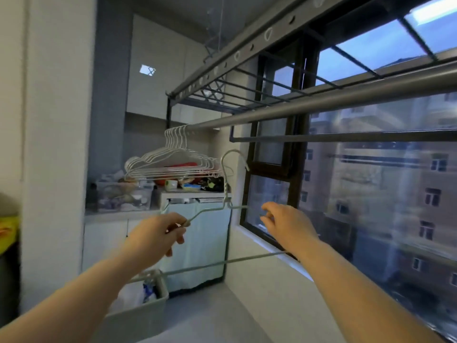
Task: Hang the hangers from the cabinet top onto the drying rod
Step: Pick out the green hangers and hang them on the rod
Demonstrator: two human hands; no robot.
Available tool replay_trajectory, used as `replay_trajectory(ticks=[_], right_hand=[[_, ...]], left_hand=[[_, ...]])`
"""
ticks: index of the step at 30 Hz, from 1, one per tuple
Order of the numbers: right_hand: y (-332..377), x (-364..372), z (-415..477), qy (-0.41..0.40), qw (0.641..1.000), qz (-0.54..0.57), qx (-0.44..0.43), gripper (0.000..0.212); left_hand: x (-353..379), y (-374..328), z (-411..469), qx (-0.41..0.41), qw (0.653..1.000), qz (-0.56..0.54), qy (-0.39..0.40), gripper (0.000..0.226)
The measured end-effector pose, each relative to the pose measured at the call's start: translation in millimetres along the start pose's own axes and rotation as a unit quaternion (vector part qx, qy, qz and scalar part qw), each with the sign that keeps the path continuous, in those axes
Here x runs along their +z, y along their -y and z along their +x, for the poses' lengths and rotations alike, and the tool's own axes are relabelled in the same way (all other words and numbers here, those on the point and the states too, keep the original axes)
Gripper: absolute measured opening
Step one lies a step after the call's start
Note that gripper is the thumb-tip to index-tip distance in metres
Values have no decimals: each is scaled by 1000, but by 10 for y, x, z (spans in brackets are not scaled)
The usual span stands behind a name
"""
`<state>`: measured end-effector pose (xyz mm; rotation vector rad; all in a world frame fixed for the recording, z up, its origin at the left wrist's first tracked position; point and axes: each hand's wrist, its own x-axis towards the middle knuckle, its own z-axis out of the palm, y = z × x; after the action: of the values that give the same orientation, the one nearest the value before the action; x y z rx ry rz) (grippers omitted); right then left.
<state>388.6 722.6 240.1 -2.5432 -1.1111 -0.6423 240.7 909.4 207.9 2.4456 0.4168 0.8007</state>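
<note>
A pale green wire hanger (226, 191) is held up in front of me, hook upward, well below the grey drying rod (296, 105). My left hand (158, 233) grips its left shoulder. My right hand (286, 221) pinches its right shoulder near the window. Several white hangers (175, 157) hang bunched at the far left end of the rod. Behind them stands the cabinet top (195, 194), crowded with small items.
A dark-framed window (296, 144) runs along the right, with a white sill ledge (272, 288) below it. A grey bin (146, 310) stands on the floor under my left arm. An overhead rack with cross bars (247, 70) hangs above the rod.
</note>
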Motion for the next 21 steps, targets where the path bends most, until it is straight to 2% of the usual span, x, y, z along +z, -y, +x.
replay_trajectory(ticks=[4,6,8,10,14,18,21], right_hand=[[271,131,472,-46,996,-29,-68,38],[454,158,681,-116,985,-37,-121,34],[592,187,938,-209,957,-52,-193,24],[686,188,1207,-260,937,-102,-208,18],[863,129,1795,-283,922,-202,-169,18],[1092,167,2293,-217,930,-289,-63,41],[1217,201,2601,-201,907,-370,5,47]], left_hand=[[-173,368,263,-49,998,-9,-44,12],[-240,541,430,-63,997,-3,-53,13],[-306,711,659,-71,996,-2,-55,15],[-367,891,943,-69,996,-9,-59,15],[-487,1283,1597,-42,997,-25,-59,15],[-628,1612,2255,-19,996,-69,-54,29],[-707,1752,2644,-2,994,-97,-48,29]])
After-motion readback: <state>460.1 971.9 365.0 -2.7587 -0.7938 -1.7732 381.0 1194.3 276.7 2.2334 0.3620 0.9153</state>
